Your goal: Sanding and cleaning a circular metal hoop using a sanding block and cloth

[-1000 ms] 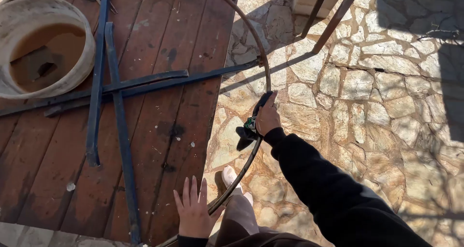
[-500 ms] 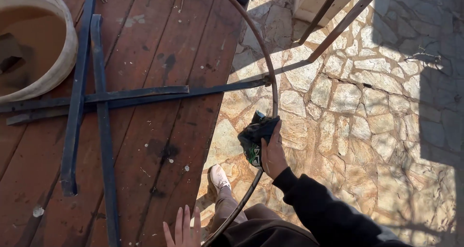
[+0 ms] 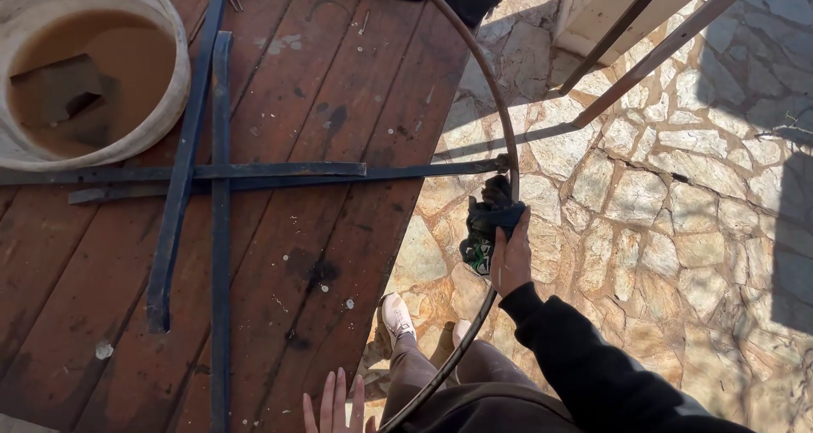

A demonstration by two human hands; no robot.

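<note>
Two hands are at work on a round metal ring (image 3: 506, 137) that hangs over the edge of a wooden table (image 3: 339, 94). The right hand (image 3: 511, 262) is clamped on a dark cloth (image 3: 487, 221), pressed around the ring near where a flat bar (image 3: 339, 175) meets it. The left hand (image 3: 333, 406) lies flat on the table edge, fingers spread apart, holding nothing. I think the cloth can catch on the joint, or the ring can shift, because only the crossed bars hold it. The right arm reaches forward, in a black sleeve. The tub (image 3: 93, 77) of brown water stands far away.
</note>
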